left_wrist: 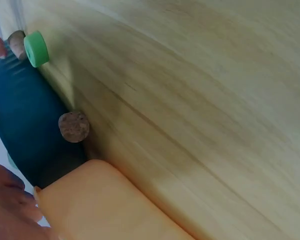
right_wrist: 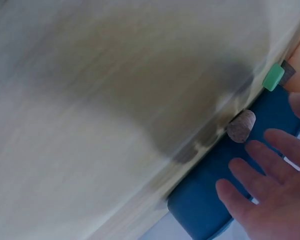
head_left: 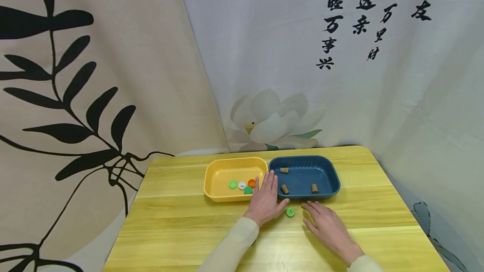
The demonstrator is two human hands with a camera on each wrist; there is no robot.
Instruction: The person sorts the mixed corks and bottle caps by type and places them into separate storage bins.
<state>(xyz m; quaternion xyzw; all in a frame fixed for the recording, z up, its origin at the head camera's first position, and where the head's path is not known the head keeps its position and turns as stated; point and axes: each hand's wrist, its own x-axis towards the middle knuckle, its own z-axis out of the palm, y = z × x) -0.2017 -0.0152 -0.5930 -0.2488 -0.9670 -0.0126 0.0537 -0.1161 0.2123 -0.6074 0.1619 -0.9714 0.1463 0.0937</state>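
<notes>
Tapered cork stopper [right_wrist: 241, 126] on the wood-grained table [head_left: 181, 221], just outside the near wall of the blue tray [head_left: 302, 179]. The right hand [head_left: 326, 223] spreads its fingers beside it, gripping nothing that I can see; the left hand [head_left: 263, 200], apart from the right, extends its fingers over the adjoining ends of the blue tray and the yellow tray [head_left: 219, 173], apparently also gripping nothing. The stopper should prove light, firm yet slightly yielding, dry rather than slippery, and hardly fragile; a thumb-and-finger pinch across its sides would suit. The green bottle cap [head_left: 290, 212], between the hands, is probably light, stiff plastic, smoother, best taken by its rim. A second cork [left_wrist: 74, 127], grainy and round-ended, lies near where the trays meet. Both trays are rounded rectangles, seemingly moulded plastic; the blue contains three brown corks [head_left: 284, 170], the yellow four visible coloured caps [head_left: 233, 184].
</notes>
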